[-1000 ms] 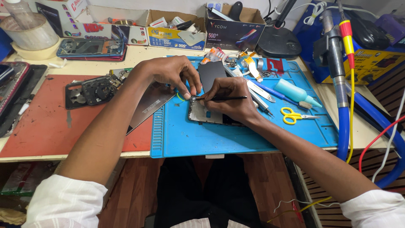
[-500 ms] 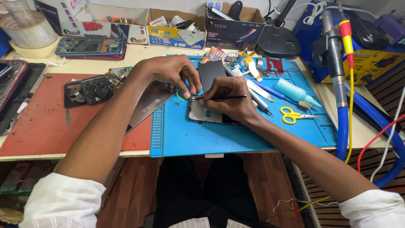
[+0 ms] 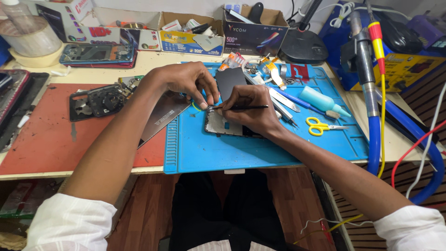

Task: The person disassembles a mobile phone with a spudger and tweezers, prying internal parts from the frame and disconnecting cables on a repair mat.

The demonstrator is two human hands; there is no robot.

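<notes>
While the opened phone [image 3: 222, 125] lies flat on the blue work mat [image 3: 260, 148], near the mat's left-centre, both hands work directly above it. The right hand [image 3: 248, 109] is closed in a pen-style pinch around a thin black tool [image 3: 244, 107], whose shaft runs roughly level and whose tip points left toward the upper edge of the phone. The left hand [image 3: 188, 83] arches over the mat's left margin; its fingers curl downward with the fingertips [image 3: 204, 103] pressed at the phone's upper left corner, and it encloses no object. A dark rectangular panel [image 3: 231, 80] lies just behind the phone, partly hidden by the right hand. To the right on the mat lie 1 pair of yellow-handled scissors [image 3: 320, 125] and 1 teal squeeze bottle [image 3: 320, 101]. A red mat [image 3: 42, 144] adjoins on the left and carries a dismantled black part [image 3: 98, 100].
</notes>
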